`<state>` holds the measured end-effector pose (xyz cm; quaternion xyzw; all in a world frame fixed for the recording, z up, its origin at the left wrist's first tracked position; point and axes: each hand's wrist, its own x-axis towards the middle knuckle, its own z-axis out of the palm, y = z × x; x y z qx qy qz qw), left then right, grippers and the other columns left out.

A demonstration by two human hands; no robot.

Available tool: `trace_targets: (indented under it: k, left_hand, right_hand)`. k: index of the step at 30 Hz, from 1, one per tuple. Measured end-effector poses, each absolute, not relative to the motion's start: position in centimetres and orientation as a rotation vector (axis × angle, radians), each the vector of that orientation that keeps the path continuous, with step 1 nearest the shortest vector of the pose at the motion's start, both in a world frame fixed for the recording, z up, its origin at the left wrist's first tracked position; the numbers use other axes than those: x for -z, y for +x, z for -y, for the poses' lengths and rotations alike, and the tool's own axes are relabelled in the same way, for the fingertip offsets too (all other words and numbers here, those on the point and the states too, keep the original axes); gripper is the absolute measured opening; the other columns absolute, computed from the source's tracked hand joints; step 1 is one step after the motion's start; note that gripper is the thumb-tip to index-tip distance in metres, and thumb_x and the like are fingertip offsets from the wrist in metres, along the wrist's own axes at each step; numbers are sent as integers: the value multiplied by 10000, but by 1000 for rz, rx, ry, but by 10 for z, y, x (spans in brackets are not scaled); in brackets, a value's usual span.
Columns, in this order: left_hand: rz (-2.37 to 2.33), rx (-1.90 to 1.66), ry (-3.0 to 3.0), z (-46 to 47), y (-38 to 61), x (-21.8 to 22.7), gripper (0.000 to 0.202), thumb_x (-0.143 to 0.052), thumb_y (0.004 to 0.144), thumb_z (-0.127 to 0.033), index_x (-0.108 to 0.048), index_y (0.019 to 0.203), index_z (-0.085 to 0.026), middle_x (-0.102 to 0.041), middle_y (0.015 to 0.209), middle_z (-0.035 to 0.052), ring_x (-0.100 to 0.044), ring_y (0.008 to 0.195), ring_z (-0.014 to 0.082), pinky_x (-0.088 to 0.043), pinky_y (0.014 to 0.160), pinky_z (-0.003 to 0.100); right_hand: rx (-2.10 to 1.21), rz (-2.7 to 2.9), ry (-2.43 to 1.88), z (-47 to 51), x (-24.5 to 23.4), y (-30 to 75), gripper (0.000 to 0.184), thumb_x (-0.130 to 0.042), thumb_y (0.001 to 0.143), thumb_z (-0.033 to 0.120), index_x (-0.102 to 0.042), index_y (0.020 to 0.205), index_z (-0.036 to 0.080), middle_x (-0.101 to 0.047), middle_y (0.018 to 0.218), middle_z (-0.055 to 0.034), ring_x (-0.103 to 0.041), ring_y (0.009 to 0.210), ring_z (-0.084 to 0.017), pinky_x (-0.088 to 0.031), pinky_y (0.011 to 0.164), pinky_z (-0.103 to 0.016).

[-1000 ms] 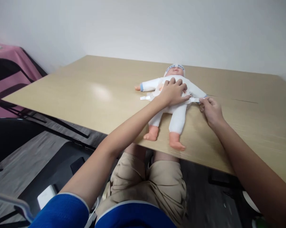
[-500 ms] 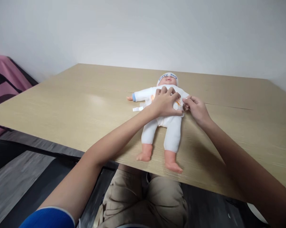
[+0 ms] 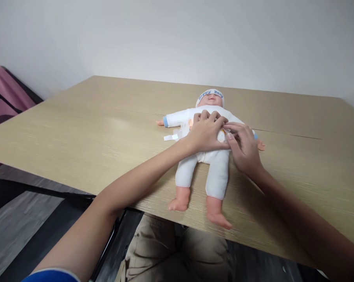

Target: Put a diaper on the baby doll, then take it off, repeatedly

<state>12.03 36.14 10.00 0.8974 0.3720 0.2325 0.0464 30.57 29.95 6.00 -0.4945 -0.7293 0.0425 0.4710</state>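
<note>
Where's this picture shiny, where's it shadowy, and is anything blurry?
In the head view, a pale glare patch shines on the table, left of the doll; in the head view, a soft shadow lies on the tabletop beside the right arm; in the head view, the floor at lower left looks smeary, while the lettering on the headband is fairly clear.

Shift of the right hand [image 3: 244, 148] across the doll [image 3: 206, 157]. One second earlier, its fingers pinched a white tab extended toward the right edge of the bench [image 3: 77, 141]; half a second earlier, they lay at the doll's side. They had since travelled inward, toward the bench's left edge, coming over the belly just beside the fingertips of the left hand [image 3: 206, 132]. The extended tab had passed from sight, and the doll's small hand [image 3: 261, 145] nearer the bench's right edge was uncovered.
</note>
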Motion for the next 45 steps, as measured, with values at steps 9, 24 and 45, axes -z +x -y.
trace_targets:
  k: [9,24,45]
  left_hand:
    - [-757,-1069,2211,-385,33,-94,405,-623,1077,-425,-614,1435,-235,-655,1583,134,-683,1316,262,-514,1097,374]
    - [-1330,-743,2120,-397,-29,-47,302,-814,858,-358,-567,731,-239,-602,783,50,-547,790,256,-395,814,381]
    - [-720,-923,1728,-402,52,-91,320,-475,1106,-344,-609,849,-208,-602,817,30,-538,723,178,-444,716,338]
  right_hand:
    - [7,1980,-1135,-293,-52,310,494,-437,1156,402,-640,1588,274,-676,1622,-120,-603,1523,-352,-439,1277,-632]
    - [158,2377,-1242,-321,-120,232,263,-617,1063,415,-825,1187,310,-692,1141,-122,-624,1090,-368,-482,997,-576]
    - [-477,2006,-1417,-354,-119,237,568,-669,1020,426,-647,1561,256,-733,939,-21,-654,790,-235,-510,801,-386]
